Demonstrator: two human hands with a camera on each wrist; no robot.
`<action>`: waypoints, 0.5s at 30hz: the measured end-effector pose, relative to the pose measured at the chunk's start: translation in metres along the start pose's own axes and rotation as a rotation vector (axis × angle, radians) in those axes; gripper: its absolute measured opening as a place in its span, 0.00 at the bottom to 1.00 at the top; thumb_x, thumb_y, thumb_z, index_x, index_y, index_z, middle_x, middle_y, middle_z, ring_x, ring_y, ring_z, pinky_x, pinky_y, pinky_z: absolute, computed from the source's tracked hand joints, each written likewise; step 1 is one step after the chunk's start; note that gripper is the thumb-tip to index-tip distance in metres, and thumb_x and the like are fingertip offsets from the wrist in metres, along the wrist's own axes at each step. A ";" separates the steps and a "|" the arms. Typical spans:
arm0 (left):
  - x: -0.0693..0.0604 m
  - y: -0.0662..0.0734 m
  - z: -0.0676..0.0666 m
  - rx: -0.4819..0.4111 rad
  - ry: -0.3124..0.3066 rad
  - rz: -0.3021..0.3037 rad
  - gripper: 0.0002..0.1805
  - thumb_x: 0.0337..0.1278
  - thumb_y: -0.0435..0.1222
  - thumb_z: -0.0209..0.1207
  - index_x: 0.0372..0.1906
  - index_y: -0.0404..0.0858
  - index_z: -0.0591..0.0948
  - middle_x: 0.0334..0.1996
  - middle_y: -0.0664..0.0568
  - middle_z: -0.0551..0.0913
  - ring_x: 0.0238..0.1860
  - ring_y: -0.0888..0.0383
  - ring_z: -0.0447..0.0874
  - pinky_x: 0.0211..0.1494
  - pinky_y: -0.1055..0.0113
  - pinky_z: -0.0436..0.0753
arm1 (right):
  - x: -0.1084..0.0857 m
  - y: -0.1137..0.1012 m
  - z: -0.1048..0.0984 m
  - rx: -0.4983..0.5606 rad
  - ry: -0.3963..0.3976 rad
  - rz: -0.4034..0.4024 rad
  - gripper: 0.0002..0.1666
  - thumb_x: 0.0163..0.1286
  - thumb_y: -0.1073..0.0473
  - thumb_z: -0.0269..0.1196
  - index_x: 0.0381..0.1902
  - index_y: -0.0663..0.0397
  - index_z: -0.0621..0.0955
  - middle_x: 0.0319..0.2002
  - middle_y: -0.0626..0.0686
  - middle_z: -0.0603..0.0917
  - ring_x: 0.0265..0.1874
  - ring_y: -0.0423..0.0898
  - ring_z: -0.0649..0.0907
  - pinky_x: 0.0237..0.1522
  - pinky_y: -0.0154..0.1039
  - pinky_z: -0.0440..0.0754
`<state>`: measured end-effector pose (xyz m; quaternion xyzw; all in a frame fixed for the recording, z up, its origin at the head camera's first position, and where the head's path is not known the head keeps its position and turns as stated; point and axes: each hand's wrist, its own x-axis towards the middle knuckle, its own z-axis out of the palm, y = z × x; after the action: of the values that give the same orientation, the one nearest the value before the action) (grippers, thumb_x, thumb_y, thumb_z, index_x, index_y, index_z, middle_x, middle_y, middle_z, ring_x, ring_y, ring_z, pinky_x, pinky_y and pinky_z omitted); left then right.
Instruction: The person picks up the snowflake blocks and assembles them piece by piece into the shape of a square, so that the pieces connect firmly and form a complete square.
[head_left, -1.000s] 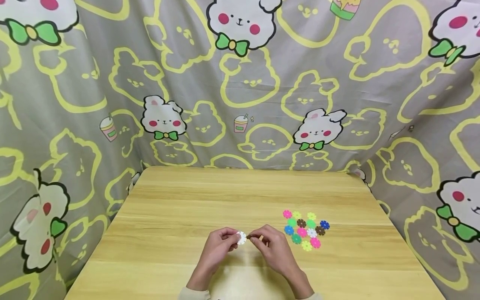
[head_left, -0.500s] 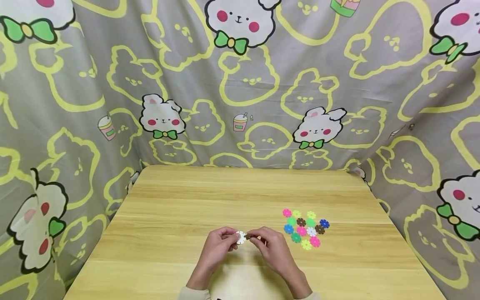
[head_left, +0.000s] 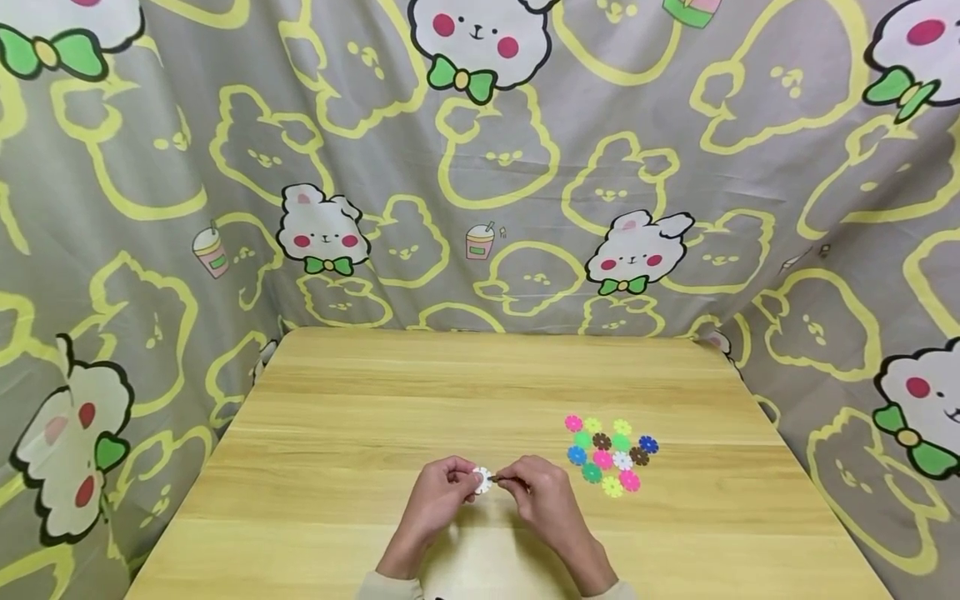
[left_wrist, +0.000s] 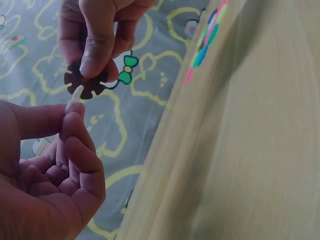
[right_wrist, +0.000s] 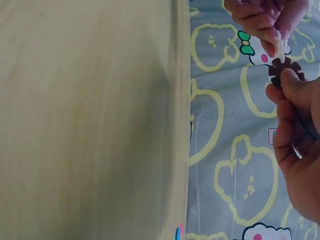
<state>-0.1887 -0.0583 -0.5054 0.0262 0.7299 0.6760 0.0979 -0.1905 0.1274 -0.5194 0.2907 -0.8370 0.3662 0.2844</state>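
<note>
Between the thumb and fingers of my left hand (head_left: 438,496) is a white notched flower-shaped disc (head_left: 483,480). My right hand (head_left: 546,493) pinches a brown disc (left_wrist: 94,89) of the same kind. Both are held up over the near middle of the table. In the left wrist view the white disc appears edge-on, crosswise to the brown one, its rim at the brown disc's notched edge. The right wrist view also has the two rims meeting. Whether a notch is engaged cannot be made out. Fingertips cover part of each disc.
Right of my hands, several loose notched discs lie flat on the wooden table (head_left: 337,417), among them a pink disc (head_left: 573,423), a dark blue disc (head_left: 648,445) and a green disc (head_left: 592,472). A patterned curtain (head_left: 420,250) surrounds the table's back and sides.
The brown disc has turned and looks thinner, more edge-on, beside the white one. My right hand has tilted slightly; the left keeps its pinch. The head view has shifted a little.
</note>
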 end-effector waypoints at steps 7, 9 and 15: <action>0.001 -0.001 -0.001 -0.022 -0.012 -0.006 0.12 0.60 0.31 0.60 0.42 0.24 0.79 0.29 0.48 0.81 0.28 0.60 0.78 0.32 0.70 0.81 | 0.000 0.001 0.004 0.076 -0.013 0.023 0.05 0.55 0.65 0.70 0.28 0.50 0.85 0.26 0.44 0.85 0.25 0.31 0.79 0.29 0.18 0.75; 0.001 0.000 -0.001 -0.004 0.004 -0.008 0.12 0.60 0.32 0.61 0.42 0.26 0.80 0.29 0.49 0.81 0.28 0.60 0.77 0.32 0.70 0.80 | 0.001 0.001 0.005 0.072 -0.008 0.024 0.06 0.54 0.66 0.71 0.29 0.49 0.86 0.26 0.44 0.85 0.25 0.31 0.79 0.29 0.18 0.75; 0.002 0.003 -0.002 0.023 0.061 -0.029 0.12 0.59 0.35 0.61 0.42 0.29 0.81 0.28 0.51 0.80 0.28 0.59 0.77 0.27 0.73 0.75 | 0.001 -0.001 0.005 0.038 -0.039 0.068 0.09 0.54 0.65 0.72 0.31 0.46 0.86 0.27 0.40 0.85 0.24 0.27 0.74 0.27 0.18 0.72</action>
<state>-0.1912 -0.0596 -0.5026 -0.0039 0.7405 0.6666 0.0853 -0.1912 0.1223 -0.5212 0.2745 -0.8446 0.3856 0.2501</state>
